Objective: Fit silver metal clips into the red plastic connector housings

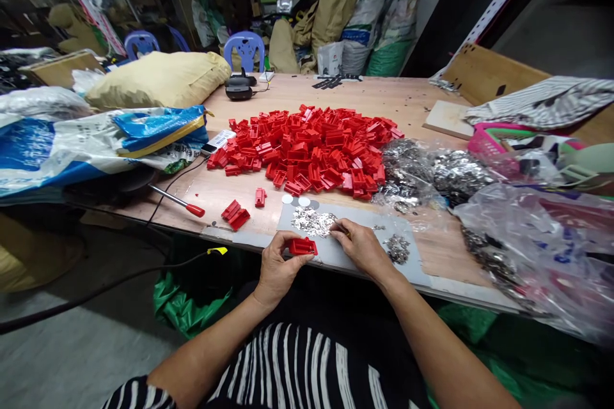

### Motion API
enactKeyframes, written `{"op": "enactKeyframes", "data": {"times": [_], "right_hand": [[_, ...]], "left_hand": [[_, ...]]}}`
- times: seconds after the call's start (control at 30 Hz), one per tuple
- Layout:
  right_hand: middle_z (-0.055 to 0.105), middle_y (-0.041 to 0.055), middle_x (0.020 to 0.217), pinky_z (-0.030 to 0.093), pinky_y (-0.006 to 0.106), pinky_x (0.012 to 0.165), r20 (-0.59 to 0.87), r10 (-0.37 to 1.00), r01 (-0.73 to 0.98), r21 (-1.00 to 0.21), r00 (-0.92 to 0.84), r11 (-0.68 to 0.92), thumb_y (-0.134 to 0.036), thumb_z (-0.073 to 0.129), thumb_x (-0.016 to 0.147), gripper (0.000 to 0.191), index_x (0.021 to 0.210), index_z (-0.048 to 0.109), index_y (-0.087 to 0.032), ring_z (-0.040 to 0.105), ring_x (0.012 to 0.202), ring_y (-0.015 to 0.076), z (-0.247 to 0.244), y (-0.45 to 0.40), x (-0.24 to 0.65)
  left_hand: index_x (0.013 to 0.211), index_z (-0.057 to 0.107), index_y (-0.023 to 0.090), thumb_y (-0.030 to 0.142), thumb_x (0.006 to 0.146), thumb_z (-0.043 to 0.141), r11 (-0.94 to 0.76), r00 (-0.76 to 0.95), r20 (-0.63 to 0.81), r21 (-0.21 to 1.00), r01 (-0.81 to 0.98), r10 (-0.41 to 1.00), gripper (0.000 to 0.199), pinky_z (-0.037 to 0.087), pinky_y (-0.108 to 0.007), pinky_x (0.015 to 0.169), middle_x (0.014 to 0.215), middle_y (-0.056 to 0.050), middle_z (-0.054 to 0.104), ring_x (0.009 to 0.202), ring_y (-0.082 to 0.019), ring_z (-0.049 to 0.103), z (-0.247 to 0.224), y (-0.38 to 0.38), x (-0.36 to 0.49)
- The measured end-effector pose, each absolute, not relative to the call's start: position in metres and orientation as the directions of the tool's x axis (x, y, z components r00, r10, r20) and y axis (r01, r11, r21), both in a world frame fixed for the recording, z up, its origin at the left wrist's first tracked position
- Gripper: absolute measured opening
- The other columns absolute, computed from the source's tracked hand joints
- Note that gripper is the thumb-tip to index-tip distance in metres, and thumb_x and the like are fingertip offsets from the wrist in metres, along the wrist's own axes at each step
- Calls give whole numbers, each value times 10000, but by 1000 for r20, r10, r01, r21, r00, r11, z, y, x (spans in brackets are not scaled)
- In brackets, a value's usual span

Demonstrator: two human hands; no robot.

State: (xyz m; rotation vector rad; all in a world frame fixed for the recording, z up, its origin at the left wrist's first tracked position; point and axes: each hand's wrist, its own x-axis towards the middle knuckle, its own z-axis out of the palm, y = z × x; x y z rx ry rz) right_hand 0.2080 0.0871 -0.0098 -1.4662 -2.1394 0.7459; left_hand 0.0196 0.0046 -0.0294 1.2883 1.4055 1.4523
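Observation:
Between the thumb and fingers of my left hand [277, 268] is a red plastic housing [303, 246], its open side facing up near the table's front edge. The fingers of my right hand [357, 244] are pinched together at the right side of a pile of small flat silvery metal pieces [311, 220]. Something thin and brownish shows at those fingertips, too small to name. Both the metal pieces and a smaller heap of metal parts [397, 248], right of my right hand, lie on a grey mat [369, 217].
A large heap of red housings [316, 147] covers the table's middle. A few red housings [235, 214] lie front left, near a red-handled metal rod [194, 209]. Plastic bags of metal parts [407, 169] and a pink basket [484, 144] stand right; sacks [158, 80] lie left.

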Motion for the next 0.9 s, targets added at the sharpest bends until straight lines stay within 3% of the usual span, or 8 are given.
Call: {"op": "enactKeyframes", "data": {"times": [0.23, 0.47, 0.9], "right_hand": [[659, 10, 777, 437, 294, 677, 41, 958, 524, -830, -285, 191, -359, 564, 812, 150, 823, 601, -213, 581, 696, 168, -3, 76, 210], [640, 26, 876, 460, 294, 769, 19, 954, 227, -970, -299, 90, -407, 569, 833, 243, 941, 622, -196, 588, 827, 178, -4, 59, 201], [669, 41, 917, 453, 323, 813, 13, 960, 274, -957, -281, 93, -392, 576, 825, 249, 971, 636, -200, 607, 874, 203, -2, 48, 207]], "left_hand": [[919, 612, 193, 254, 708, 761, -208, -177, 268, 931, 299, 947, 266, 497, -295, 761, 849, -3, 667, 793, -158, 632, -21, 8, 30], [918, 612, 192, 283, 709, 762, -254, -160, 302, 931, 262, 940, 273, 494, -285, 746, 833, -10, 658, 772, -154, 618, -13, 13, 43], [1006, 625, 214, 190, 768, 692, -434, -52, 482, 826, 361, 875, 249, 501, -308, 794, 925, -43, 674, 861, -176, 634, -10, 12, 41]]}}
